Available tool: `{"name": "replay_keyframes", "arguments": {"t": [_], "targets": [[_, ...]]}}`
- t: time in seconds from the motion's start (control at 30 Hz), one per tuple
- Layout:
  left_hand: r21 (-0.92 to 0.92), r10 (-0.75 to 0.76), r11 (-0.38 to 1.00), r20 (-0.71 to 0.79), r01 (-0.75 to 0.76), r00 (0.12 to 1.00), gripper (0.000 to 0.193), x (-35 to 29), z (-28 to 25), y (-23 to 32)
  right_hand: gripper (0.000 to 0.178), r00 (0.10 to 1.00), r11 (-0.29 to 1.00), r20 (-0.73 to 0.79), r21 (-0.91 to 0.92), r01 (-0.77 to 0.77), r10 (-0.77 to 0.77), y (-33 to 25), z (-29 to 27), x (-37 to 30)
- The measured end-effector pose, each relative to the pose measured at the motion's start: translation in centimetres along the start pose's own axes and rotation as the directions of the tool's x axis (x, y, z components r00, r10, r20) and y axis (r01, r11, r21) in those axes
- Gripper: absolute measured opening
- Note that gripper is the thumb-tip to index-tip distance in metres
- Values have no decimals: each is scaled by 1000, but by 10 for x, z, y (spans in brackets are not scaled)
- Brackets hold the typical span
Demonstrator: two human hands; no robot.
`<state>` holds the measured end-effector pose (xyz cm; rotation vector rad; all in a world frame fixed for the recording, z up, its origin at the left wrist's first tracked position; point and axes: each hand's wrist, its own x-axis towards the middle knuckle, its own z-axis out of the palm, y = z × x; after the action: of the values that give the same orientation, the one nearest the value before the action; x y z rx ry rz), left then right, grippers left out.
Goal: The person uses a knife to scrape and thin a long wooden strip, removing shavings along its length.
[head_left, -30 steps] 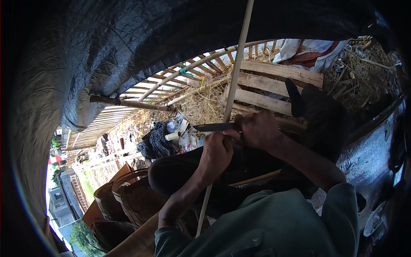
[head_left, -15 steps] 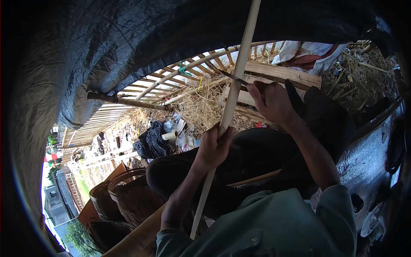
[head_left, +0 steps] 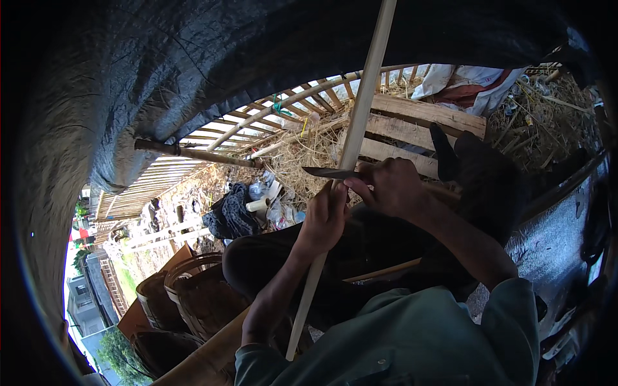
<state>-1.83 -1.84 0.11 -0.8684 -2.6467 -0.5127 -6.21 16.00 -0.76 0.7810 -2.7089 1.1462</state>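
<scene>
A long pale strip of split bamboo [head_left: 362,109] runs upward at a slant across my lap, from beside my left forearm past the top edge. My left hand [head_left: 325,217] is closed round it at about mid-length. In my right hand [head_left: 394,183] is a knife [head_left: 325,172]; its dark blade points left and lies across the strip just above my left hand. The knife's handle is mostly hidden by my fingers. Both hands are close together, my right thumb beside my left fingers.
Wooden slats [head_left: 412,132] lie on straw [head_left: 302,154] ahead of my legs. Woven baskets [head_left: 199,293] and a thick bamboo pole [head_left: 203,350] are at lower left. A bamboo fence [head_left: 257,116] stands beyond, below a dark tarp [head_left: 212,45]. A pale sack [head_left: 479,83] lies at far right.
My right hand has brought the knife down along the strip toward me, from well above my left hand to right beside it. The left hand keeps its hold with little movement.
</scene>
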Motion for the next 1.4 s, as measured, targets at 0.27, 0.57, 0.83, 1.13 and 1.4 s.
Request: {"name": "replay_keyframes", "arguments": {"t": [0.27,0.57,0.83,1.13,1.4], "targets": [[-378,-264,864,219,331,939,52,-1,11,-13,53,992,968,-91,-244,65,-90,15,5,15],[-430,-391,779,234,456,890,31,-6,-6,-4,42,931,923,-168,-160,-351,325,47,-29,37],[-411,-368,832,95,373,925,23,7,-9,5,42,988,993,-99,-6,117,-117,13,-15,4],[-569,-435,-16,744,822,507,26,26,-30,4,43,992,992,-40,46,121,-120,-2,8,3],[-559,-390,220,701,800,597,14,15,-23,-3,32,999,998,-20,35,50,-49,0,13,-5]]}}
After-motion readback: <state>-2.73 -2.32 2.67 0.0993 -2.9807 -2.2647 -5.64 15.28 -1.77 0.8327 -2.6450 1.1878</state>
